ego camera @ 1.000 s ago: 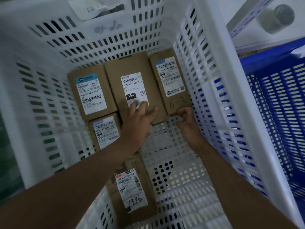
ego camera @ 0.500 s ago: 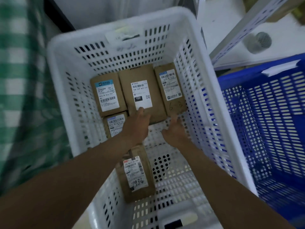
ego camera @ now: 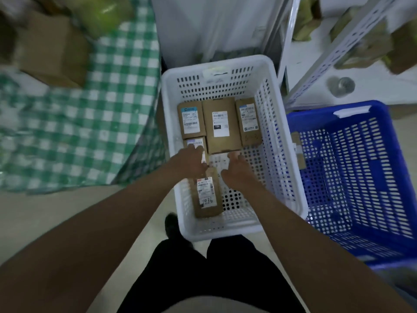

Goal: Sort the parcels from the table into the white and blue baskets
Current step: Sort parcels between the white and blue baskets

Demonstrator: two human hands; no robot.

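Looking straight down into the white basket (ego camera: 286, 159) in the middle of the frame, with five brown parcels lying flat on its perforated floor. Across the upper part of the basket sit three in a row: a small one at the left (ego camera: 191, 119), a bigger middle parcel (ego camera: 221, 125), and a narrow one at the right (ego camera: 248, 122) right against the basket's right wall. They're all touching side to side. Just below the left one there's a fourth parcel (ego camera: 195, 143), mostly covered by the left hand. The fifth parcel (ego camera: 206, 194) lies lower down by the left wall, label up with handwriting on it, pretty blurry though.

Both hands are down inside the basket. Left hand (ego camera: 191, 162) hovers over the gap between the fourth and fifth parcels, fingers loosely bent, and honestly I can't tell if it's gripping anything or just resting there. Right hand (ego camera: 237, 170) is over bare basket floor just below the middle parcel, fingers curled a bit, nothing in it as far as I can see.

Blue basket (ego camera: 338, 111) stands at the right of the frame, touching the white one. Something brownish shows through its left wall but it's too fuzzy to call. Green checked tablecloth (ego camera: 90, 123) fills the upper left, with a blurred cardboard box (ego camera: 54, 48) on it.
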